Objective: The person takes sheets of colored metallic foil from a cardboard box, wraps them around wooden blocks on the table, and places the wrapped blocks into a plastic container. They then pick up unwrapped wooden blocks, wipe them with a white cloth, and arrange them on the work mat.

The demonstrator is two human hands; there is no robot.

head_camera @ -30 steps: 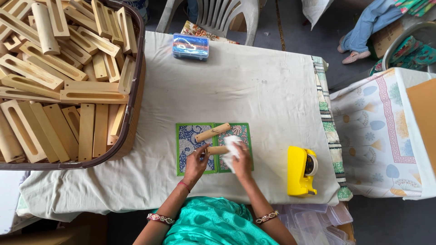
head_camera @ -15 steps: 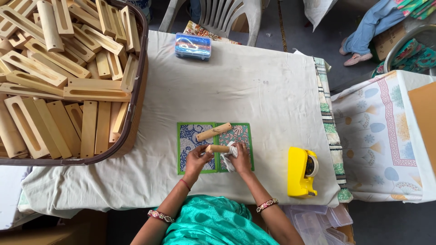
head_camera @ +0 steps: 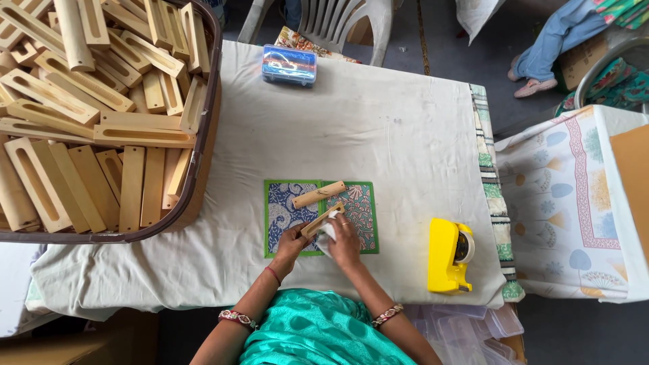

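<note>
Wood block [head_camera: 316, 223], smooth and slotted, gripped by left hand [head_camera: 292, 241]; right hand [head_camera: 343, 242] presses white cloth [head_camera: 327, 238] on it.

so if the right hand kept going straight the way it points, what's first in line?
Probably the loose wooden stick lying on the patterned mat, just beyond the right hand; height is hard to judge from this overhead view.

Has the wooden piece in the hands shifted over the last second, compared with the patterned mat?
Yes. The wooden piece now tilts up to the right over the patterned mat; earlier it lay nearly level. Left hand and right hand hold it.
</note>
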